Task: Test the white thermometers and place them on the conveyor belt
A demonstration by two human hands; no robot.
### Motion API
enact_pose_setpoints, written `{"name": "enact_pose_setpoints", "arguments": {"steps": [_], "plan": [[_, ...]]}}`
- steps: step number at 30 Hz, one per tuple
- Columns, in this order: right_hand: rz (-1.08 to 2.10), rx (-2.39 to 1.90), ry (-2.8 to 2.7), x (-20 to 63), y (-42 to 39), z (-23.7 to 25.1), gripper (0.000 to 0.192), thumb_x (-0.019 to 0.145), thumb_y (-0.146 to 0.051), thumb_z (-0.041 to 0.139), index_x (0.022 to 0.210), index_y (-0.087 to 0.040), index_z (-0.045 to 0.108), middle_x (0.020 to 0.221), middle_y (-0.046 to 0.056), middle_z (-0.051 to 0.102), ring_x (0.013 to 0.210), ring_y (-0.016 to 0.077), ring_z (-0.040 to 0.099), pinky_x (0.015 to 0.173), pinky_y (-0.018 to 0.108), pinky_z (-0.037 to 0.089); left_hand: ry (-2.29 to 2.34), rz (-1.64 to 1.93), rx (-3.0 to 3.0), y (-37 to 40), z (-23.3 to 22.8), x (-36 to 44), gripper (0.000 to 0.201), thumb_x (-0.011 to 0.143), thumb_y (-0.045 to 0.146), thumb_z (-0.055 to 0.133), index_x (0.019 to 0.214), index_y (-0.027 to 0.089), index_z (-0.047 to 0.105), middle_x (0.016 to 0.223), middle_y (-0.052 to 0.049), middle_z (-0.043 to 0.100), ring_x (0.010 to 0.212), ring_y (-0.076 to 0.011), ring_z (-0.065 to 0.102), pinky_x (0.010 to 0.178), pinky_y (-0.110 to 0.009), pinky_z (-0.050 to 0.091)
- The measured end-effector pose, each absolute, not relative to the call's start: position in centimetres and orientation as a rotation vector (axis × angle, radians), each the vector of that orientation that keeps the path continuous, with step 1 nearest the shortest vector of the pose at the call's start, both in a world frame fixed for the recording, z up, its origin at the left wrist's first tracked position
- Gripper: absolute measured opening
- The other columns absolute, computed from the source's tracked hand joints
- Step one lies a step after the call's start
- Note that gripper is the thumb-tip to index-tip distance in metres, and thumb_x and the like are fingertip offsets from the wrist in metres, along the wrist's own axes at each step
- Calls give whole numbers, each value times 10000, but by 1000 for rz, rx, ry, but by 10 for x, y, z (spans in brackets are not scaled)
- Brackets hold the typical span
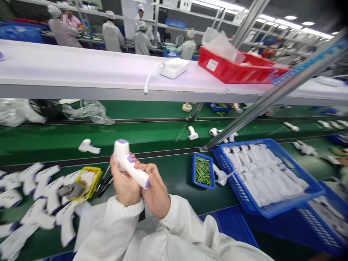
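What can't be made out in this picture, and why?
Head view: underside of the white device, hidden by the left hand and right hand.
Head view: writing on the label of the red bin, too small.
Head view: rest of the purple object, cut off by the left edge.

1 head view is looking forward and down from close above the hands (156, 197), facing across the bench (176, 170) and shelf (95, 67) toward far workers (112, 34).
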State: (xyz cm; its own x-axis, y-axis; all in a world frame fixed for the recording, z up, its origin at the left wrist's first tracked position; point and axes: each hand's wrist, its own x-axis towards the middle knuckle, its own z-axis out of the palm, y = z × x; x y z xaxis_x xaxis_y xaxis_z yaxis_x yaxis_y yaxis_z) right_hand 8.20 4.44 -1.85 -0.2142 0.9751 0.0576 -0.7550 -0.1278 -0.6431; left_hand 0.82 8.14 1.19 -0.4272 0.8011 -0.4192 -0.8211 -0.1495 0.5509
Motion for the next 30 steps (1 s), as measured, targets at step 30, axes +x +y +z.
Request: {"name": "enact_pose_setpoints", "arguments": {"steps": [30], "plan": [[894, -1758, -1806, 328, 379, -239, 229, 670, -68, 495, 767, -218, 638, 939, 138, 672, 1175, 334, 546, 1064, 594, 309, 942, 1726, -211, 133, -39, -16, 526, 893, 331, 614, 1378, 288, 414, 1026, -62, 624, 762, -143, 652, 720, -261, 563]]}}
